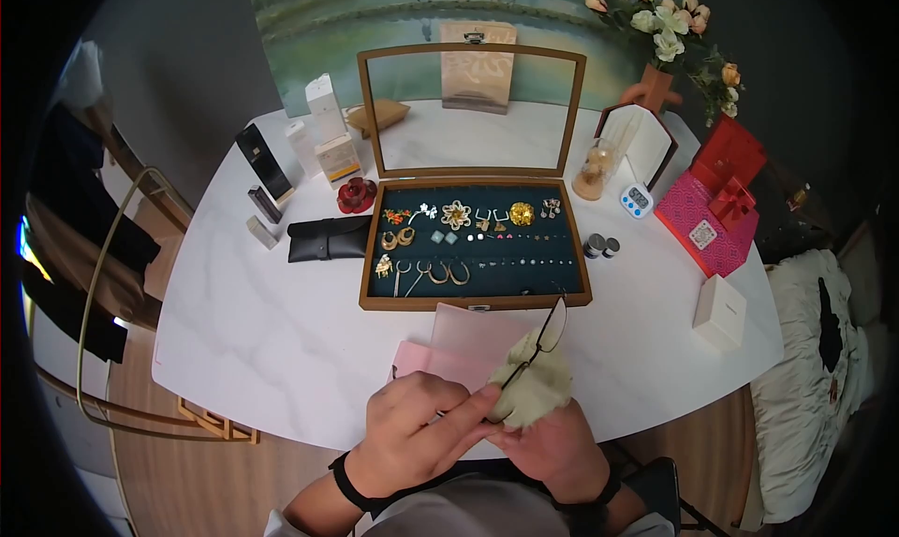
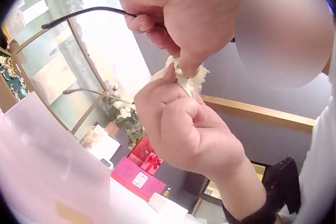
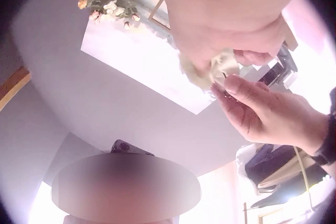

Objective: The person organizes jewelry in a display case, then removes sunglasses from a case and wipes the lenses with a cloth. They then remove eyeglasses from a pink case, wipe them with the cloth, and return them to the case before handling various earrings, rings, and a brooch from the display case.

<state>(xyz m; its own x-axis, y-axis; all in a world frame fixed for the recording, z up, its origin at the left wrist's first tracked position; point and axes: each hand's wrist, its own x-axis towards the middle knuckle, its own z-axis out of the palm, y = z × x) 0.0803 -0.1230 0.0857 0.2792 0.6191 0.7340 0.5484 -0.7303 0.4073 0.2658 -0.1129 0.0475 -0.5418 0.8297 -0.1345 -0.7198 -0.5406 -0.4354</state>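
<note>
My left hand [image 1: 421, 420] pinches a pair of dark-framed eyeglasses [image 1: 536, 353] close to my body, over the table's front edge. A pale green cleaning cloth [image 1: 545, 392] is bunched around the eyeglasses, and my right hand [image 1: 562, 448] grips it from the right side. In the left wrist view, a thin dark temple arm [image 2: 89, 9] sticks out from the left hand, and the crumpled cloth [image 2: 194, 83] lies between both hands' fingers. Part of the eyeglasses is hidden by the fingers and cloth. Just beyond the hands lies a pink translucent sheet [image 1: 478, 331].
A glass-lidded jewellery box [image 1: 476, 303] stands raised open behind the hands, holding several earrings and brooches. To its left lies a black case [image 1: 328, 239]; cosmetics boxes [image 1: 326, 106] stand behind. On the right are a timer [image 1: 636, 200], a pink gift box [image 1: 707, 223] and a white box [image 1: 720, 312].
</note>
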